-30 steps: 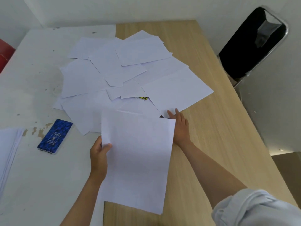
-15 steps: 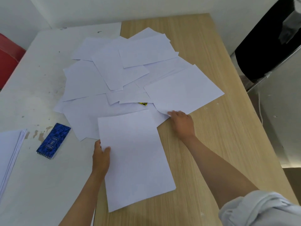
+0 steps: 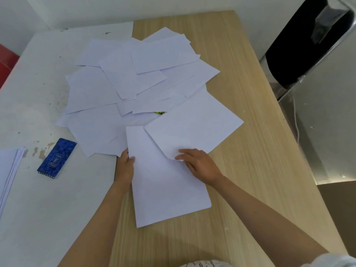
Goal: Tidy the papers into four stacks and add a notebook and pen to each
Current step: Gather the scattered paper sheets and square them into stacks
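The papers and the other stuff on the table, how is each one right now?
left hand: holds the near sheet's edge.
right hand: pulls a sheet's corner.
near sheet: flat, on the wooden table.
pulled sheet: overlaps the near sheet.
scattered papers: messy, overlapping.
blue notebook: closed, lying flat.
paper stack: tidy, at left edge.

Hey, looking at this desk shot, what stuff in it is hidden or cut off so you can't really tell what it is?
- Head view: yellow-green object, only a sliver shows; scattered papers cover the rest.
- Paper stack at the left: cut off by the frame edge, sheet count unreadable.
- Blue notebook: cover print too small to read.
- No pen is visible; one may lie under the papers.
- Right hand: fingertips hidden under the sheet corner.
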